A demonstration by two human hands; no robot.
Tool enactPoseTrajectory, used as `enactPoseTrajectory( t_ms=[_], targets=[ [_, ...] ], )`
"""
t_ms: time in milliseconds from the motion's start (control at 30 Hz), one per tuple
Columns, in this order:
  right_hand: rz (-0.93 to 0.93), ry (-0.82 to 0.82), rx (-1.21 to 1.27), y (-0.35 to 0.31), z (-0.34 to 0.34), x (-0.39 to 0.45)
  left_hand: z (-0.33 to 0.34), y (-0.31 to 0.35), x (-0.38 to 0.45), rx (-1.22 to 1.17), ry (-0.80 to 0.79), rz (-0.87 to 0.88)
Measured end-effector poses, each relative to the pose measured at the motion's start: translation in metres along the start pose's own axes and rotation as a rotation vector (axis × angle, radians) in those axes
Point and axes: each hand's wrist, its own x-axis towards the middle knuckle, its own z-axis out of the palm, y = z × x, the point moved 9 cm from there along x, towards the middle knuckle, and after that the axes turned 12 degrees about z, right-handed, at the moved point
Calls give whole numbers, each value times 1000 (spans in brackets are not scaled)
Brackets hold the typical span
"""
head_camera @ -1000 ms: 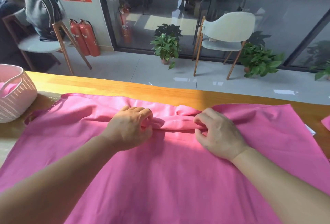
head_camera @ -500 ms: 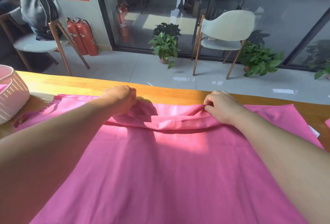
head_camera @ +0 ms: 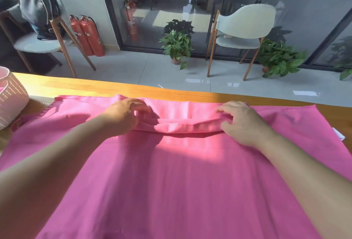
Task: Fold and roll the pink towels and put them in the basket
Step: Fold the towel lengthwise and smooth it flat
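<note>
A large pink towel lies spread over the wooden table and covers most of it. Near its far edge a narrow strip is folded over into a raised ridge. My left hand grips the left end of that ridge, fingers curled over the cloth. My right hand pinches the right end, fingertips tucked into the fold. At the far left stands a white woven basket, cut off by the frame edge, with something pink showing inside it.
A strip of bare wood runs along the table's far edge. A small white slip peeks out beside the towel on the right. Beyond the table are floor tiles, two chairs, potted plants and red fire extinguishers.
My hands started close together at the towel's middle, carried the pinched cloth toward the far edge while spreading apart, and now sit wider with the fold laid lower on the towel.
</note>
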Motion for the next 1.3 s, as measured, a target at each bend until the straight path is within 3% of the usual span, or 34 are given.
enactPoseTrajectory(
  t_ms=[100, 200, 267, 467, 600, 733, 900, 967, 1133, 1200, 1300],
  targets=[
    [34, -136, -58, 6, 6, 1, -1, -5, -2, 34, -166, -19],
    [67, -117, -28, 6, -1, 12, 1, -5, 3, 169, -318, -43],
    [99, -80, 16, 8, -6, 21, -2, -8, 7, 190, -318, -75],
    [194, 92, 53, 23, -20, 46, -25, -29, 10, 6, -172, -120],
    [251, 138, -31, 27, -15, 54, -43, -50, 19, 186, 57, -213],
    [303, 131, -104, 36, -6, 55, -46, -64, 24, 199, 213, -192],
    [296, 167, -215, 39, -7, 52, -37, -93, 20, 441, 85, -238],
    [255, 213, -272, 35, -9, 47, -38, -101, 10, 443, 118, -247],
    [227, 410, -131, 29, -15, 5, -52, -52, -28, 414, 565, -153],
    [286, 415, -81, 43, -15, -11, -37, -28, -41, 376, 616, -122],
    [468, 278, -116, 89, -7, -27, -3, -25, -54, 258, 528, -195]
  ],
)
